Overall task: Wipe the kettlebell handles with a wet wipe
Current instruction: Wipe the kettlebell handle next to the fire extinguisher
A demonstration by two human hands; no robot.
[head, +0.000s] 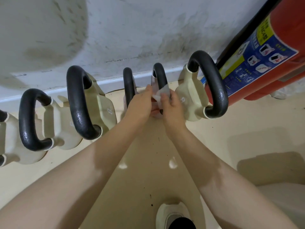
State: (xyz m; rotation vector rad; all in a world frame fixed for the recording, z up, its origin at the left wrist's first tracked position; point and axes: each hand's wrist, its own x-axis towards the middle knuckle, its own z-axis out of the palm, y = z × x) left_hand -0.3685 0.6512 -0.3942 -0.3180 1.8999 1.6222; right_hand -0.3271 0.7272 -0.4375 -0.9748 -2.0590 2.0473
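Note:
A row of kettlebells with black handles stands along the wall. Cream ones sit at the left point(49, 119), centre left point(99, 103) and right point(189, 96). Two pinkish ones with narrow black handles point(128, 83) point(159, 75) stand in the middle. My right hand point(171, 106) grips a white wet wipe point(162, 93) at the lower part of the right pink kettlebell's handle. My left hand point(140, 103) reaches in beside it, fingertips at the wipe and handle. The pink bodies are mostly hidden behind my hands.
A red fire extinguisher point(264, 52) with a blue label leans at the right, close to the rightmost cream kettlebell. The scuffed white wall point(132, 30) runs behind the row. My shoe point(175, 215) stands on the beige floor below.

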